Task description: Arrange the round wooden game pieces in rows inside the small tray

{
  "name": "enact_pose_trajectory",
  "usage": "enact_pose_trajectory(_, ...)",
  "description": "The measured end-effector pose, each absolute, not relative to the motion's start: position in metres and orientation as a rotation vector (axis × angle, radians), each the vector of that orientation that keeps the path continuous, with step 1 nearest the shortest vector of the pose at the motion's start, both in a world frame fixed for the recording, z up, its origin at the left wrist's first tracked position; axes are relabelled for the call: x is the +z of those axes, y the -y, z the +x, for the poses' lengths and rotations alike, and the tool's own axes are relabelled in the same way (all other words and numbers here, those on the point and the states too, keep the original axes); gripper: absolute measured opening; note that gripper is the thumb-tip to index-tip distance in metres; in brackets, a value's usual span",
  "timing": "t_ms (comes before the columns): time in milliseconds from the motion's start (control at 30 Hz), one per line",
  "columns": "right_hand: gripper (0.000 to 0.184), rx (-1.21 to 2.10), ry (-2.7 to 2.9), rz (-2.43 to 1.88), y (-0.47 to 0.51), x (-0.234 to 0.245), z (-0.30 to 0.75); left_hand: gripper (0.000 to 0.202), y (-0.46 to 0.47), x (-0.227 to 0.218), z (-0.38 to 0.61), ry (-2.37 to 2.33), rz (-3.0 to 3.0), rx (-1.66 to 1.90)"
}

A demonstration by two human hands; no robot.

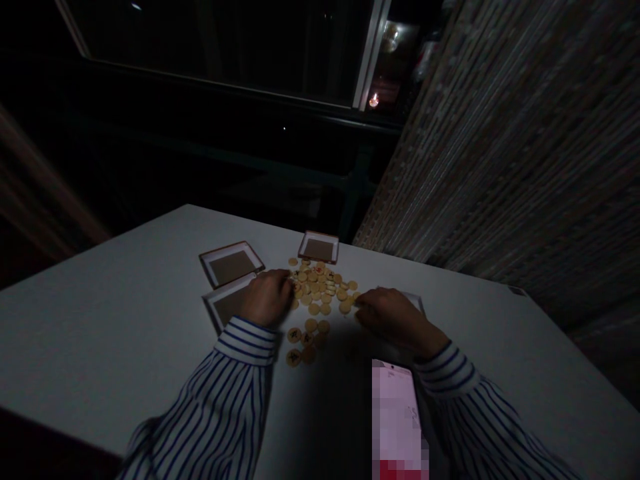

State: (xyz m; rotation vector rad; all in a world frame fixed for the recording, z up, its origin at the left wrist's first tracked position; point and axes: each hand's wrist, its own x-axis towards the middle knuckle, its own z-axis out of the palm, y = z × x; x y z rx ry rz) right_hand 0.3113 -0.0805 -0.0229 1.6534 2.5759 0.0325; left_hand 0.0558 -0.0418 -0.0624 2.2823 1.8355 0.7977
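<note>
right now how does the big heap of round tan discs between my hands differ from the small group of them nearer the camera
The big heap of discs is much larger than the small group. The heap lies between your left hand and right hand, the group nearer the camera. A red mark shows in the heap; the group shows only dark ones. Both lie on the white table.

On the table (pixel 150 300), a heap of discs (pixel 315 288) lies between our left hand (pixel 267 297) and right hand (pixel 394 320), a second cluster (pixel 311 327) nearer us. Behind the heap is one tray (pixel 319 250); left of it, two trays (pixel 233 268); nearest us, a phone (pixel 399 420).
</note>
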Motion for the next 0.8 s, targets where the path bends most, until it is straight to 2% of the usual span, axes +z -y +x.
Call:
enact_pose_trajectory(333, 0.028, 0.148, -2.496, 1.616, 0.076, -0.027, 0.284, 0.036, 0.044, -0.058, 0.059, -1.795, 2.242, 0.852)
enact_pose_trajectory(800, 0.027, 0.141, -2.485, 1.666, 0.073, -0.034, 0.28, 0.035, 0.044, -0.061, 0.059, -1.778, 2.211, 0.911)
